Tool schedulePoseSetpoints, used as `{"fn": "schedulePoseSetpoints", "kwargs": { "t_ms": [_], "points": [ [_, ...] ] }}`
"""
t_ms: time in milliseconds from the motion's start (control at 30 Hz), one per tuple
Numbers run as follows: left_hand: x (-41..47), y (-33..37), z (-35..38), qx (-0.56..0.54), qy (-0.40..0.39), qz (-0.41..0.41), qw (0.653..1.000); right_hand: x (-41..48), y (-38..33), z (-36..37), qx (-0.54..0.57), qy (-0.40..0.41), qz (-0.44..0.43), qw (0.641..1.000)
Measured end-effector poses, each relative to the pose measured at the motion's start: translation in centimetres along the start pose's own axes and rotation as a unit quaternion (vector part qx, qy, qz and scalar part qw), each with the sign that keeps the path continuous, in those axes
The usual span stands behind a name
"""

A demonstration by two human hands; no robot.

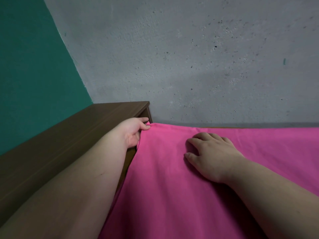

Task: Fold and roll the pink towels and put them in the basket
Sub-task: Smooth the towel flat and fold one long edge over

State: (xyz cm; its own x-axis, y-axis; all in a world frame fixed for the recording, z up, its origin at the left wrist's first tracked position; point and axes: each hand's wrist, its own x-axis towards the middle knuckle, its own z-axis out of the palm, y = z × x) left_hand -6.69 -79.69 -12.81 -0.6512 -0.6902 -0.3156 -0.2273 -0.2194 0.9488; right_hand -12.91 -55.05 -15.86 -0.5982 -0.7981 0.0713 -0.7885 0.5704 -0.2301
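Dim, even indoor light, soft shadow below the right hand (pixel 212 156), wide-angle bending toward edges, mostly sharp

The pink towel (pixel 172 187) runs off the right and bottom edges; its far-left corner hides fingertips of the left hand (pixel 133 133)
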Motion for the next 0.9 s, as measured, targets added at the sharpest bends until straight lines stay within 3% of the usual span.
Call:
{"fn": "schedulePoseSetpoints", "kwargs": {
  "t_ms": [200,567,900],
  "points": [
    [-0.3,0.7,0.0,0.087,-0.033,0.002,0.996,0.1,0.0,0.0,0.000,-0.001,0.002,1.000],
    [1.0,0.6,0.3,0.076,-0.010,0.005,0.997,0.1,0.0,0.0,0.000,-0.002,0.004,1.000],
    [1.6,0.6,-0.3,0.045,-0.057,-0.044,0.996,0.1,0.0,0.0,0.002,0.001,0.003,1.000]
  ]
}}
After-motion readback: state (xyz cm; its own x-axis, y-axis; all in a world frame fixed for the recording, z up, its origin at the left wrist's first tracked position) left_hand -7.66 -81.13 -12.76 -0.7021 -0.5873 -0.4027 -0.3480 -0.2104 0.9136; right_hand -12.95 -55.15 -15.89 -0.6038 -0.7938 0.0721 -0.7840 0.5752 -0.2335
